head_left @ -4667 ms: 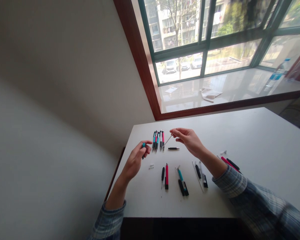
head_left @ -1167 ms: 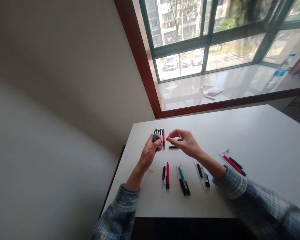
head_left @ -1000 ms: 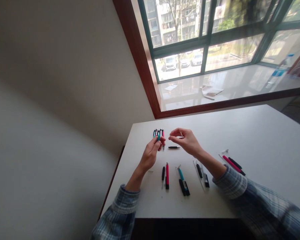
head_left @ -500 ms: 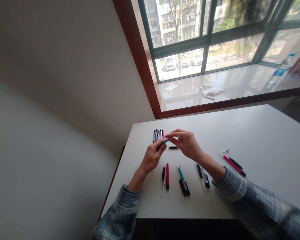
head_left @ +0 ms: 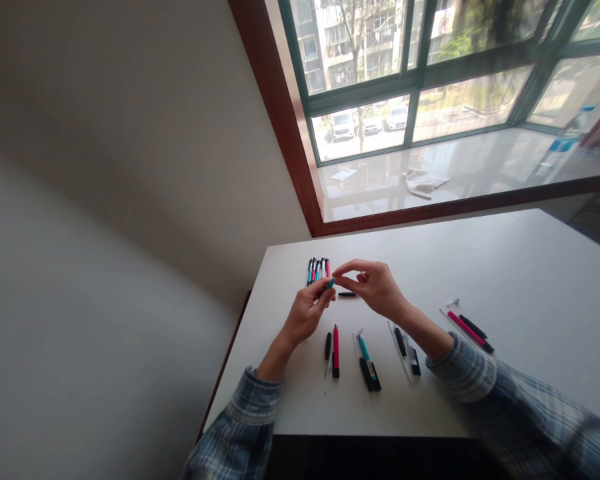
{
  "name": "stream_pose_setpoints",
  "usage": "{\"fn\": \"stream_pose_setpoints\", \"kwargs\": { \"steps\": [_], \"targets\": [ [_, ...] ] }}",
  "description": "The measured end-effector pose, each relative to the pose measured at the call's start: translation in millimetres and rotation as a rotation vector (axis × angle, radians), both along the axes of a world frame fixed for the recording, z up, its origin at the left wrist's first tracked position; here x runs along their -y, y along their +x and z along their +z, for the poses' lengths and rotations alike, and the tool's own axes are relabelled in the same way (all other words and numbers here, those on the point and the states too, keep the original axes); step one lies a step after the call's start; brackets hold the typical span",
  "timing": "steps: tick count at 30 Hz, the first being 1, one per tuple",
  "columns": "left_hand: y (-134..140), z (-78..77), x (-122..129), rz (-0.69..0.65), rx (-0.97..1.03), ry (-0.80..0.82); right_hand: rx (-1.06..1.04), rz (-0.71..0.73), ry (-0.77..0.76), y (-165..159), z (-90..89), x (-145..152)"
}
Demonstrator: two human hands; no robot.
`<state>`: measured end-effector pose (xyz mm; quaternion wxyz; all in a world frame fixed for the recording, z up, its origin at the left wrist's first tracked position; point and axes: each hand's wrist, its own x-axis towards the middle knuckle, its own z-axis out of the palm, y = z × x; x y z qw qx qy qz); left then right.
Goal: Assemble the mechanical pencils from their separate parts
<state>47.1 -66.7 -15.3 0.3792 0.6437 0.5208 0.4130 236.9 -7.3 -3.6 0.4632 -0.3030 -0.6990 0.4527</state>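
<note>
Pen barrel (head_left: 331, 283), teal, insides hidden, is gripped by left hand (head_left: 304, 315); right hand (head_left: 377, 285) half-curled, hold unclear

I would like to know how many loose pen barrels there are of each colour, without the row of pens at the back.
Teal barrels: 2, one in the left hand
Pink barrels: 2
Whitish barrel: 1
Total: 5

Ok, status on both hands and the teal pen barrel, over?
Left hand holding teal pen barrel. Right hand at barrel's end; anything pinched too small to tell. Black pen grip lying near right hand, apparently not blocking.
</note>
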Motion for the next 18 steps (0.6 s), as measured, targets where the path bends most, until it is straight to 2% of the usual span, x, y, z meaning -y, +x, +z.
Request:
{"fn": "stream_pose_setpoints", "kwargs": {
  "steps": [4, 8, 11, 14, 16, 18],
  "targets": [
    [4, 0.2, -1, -0.055, 0.111, -0.028, -0.016, -0.006, -0.004, 1, 1.4, 0],
    [-6, 9.4, 3, -0.011, 0.126, -0.046, -0.013, -0.044, 0.004, 3, 1.4, -1],
    [-28, 24.8, 14, 0.015, -0.067, -0.057, 0.028, -0.088, 0.006, 4, 0.7, -2],
    [-55, 40.3, 32, -0.025, -0.348, -0.159, 0.082, -0.152, -0.031, 5, -0.1, -4],
    [-68, 45.8, 44, -0.07, -0.507, -0.212, 0.101, -0.169, -0.054, 5, -0.6, -6],
    [-76, 45.6, 54, -0.075, -0.584, -0.237, 0.113, -0.162, -0.071, 5, -1.1, -7]
  ]
}}
